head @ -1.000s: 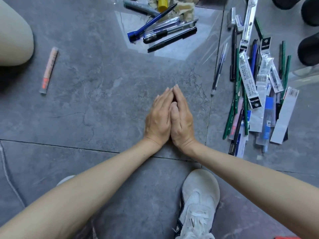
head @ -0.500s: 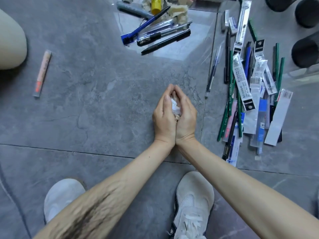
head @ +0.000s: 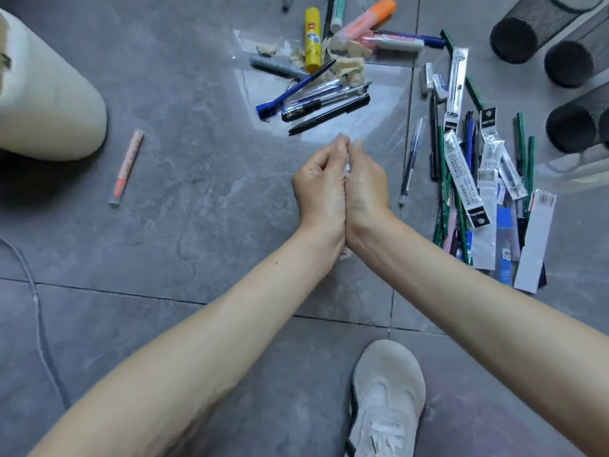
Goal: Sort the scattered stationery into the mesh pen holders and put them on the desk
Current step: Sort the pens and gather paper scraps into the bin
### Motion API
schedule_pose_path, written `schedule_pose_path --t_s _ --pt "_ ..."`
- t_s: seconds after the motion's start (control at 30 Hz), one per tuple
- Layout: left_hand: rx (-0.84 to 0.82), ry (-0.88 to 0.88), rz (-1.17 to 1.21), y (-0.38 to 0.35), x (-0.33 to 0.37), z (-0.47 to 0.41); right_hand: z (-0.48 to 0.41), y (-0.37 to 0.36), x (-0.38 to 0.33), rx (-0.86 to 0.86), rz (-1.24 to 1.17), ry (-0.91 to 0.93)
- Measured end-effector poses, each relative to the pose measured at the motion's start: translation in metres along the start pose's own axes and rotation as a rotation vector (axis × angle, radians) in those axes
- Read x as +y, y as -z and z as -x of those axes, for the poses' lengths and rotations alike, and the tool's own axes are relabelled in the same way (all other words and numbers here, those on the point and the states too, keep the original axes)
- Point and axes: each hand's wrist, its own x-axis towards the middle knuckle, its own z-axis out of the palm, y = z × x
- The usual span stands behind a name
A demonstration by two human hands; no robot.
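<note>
My left hand (head: 321, 186) and my right hand (head: 367, 186) are pressed side by side above the grey floor, fingers curled inward and cupping small white scraps (head: 346, 166) between them. Beyond the fingertips lie a black pen (head: 329, 114), a blue pen (head: 296, 90) and a yellow glue stick (head: 312, 41). To the right spreads a pile of green pencils and packaged refills (head: 461, 173). Three black mesh pen holders (head: 527, 28) lie on their sides at the top right. A lone orange-tipped pen (head: 127, 168) lies far left.
A cream rounded object (head: 49, 94) fills the upper left. A clear plastic sheet (head: 379, 103) lies under the middle pens. My white shoe (head: 385, 400) is below the hands. A grey cable (head: 36, 308) runs along the left edge. An orange highlighter (head: 369, 16) lies at the top.
My flat, pressed-together hands have curled into a cup around white scraps and lifted slightly. The view has tilted up, showing more stationery and the mesh holders.
</note>
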Motion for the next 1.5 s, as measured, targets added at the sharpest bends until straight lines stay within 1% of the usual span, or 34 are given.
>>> schedule_pose_path --t_s 0.07,0.13,0.2,0.27,0.33,0.37,0.43,0.5,0.57,0.63,0.73,0.9,0.97,1.03,1.07,1.13,1.23,1.3,1.37,1.43,1.5 --pt "0.011 -0.062 0.027 0.000 0.023 -0.009 -0.001 -0.017 -0.025 0.011 -0.060 0.000" --pt "0.008 -0.130 0.082 0.003 0.052 -0.021 0.002 -0.041 -0.052 -0.018 -0.172 0.001" --pt "0.001 -0.177 0.132 0.009 0.082 -0.033 0.004 -0.069 -0.077 -0.045 -0.212 0.065" --pt "0.005 -0.222 0.180 0.020 0.118 -0.043 0.008 -0.101 -0.101 -0.096 -0.097 0.178" --pt "0.016 -0.277 0.246 0.036 0.156 -0.053 0.018 -0.135 -0.124 -0.220 0.039 0.259" --pt "0.031 -0.295 0.292 0.044 0.174 -0.058 0.021 -0.152 -0.132 -0.269 0.068 0.282" --pt "0.091 -0.313 0.392 0.067 0.212 -0.065 0.032 -0.188 -0.147 -0.344 0.046 0.248" --pt "0.186 -0.315 0.482 0.092 0.241 -0.071 0.044 -0.223 -0.159 -0.453 -0.030 0.151" --pt "0.292 -0.325 0.541 0.119 0.261 -0.080 0.051 -0.257 -0.163 -0.512 -0.030 0.077" --pt "0.378 -0.338 0.552 0.145 0.270 -0.089 0.056 -0.286 -0.154 -0.529 -0.015 0.010" --pt "0.465 -0.320 0.523 0.178 0.271 -0.100 0.058 -0.317 -0.132 -0.439 -0.012 -0.055" --pt "0.473 -0.239 0.392 0.208 0.266 -0.114 0.050 -0.345 -0.110 -0.433 -0.052 -0.115" --pt "0.481 -0.247 0.355 0.214 0.266 -0.118 0.049 -0.352 -0.103 -0.432 -0.064 -0.113" --pt "0.506 -0.293 0.274 0.220 0.263 -0.124 0.049 -0.358 -0.097 -0.437 -0.107 -0.103" --pt "0.525 -0.331 0.177 0.224 0.262 -0.128 0.048 -0.362 -0.094 -0.447 -0.123 -0.090" --pt "0.527 -0.426 -0.145 0.232 0.260 -0.134 0.047 -0.366 -0.089 -0.499 -0.119 -0.036" --pt "0.415 -0.518 -0.591 0.240 0.260 -0.136 0.044 -0.368 -0.085 -0.604 -0.033 0.080" --pt "0.400 -0.541 -0.740 0.245 0.261 -0.135 0.038 -0.364 -0.083 -0.666 -0.038 0.122" --pt "0.440 -0.571 -0.858 0.251 0.261 -0.133 0.035 -0.359 -0.083 -0.711 -0.047 0.129" --pt "0.451 -0.631 -0.978 0.260 0.259 -0.129 0.034 -0.356 -0.085 -0.718 0.022 0.199" --pt "0.416 -0.686 -1.036 0.265 0.257 -0.122 0.035 -0.353 -0.088 -0.720 0.095 0.257"
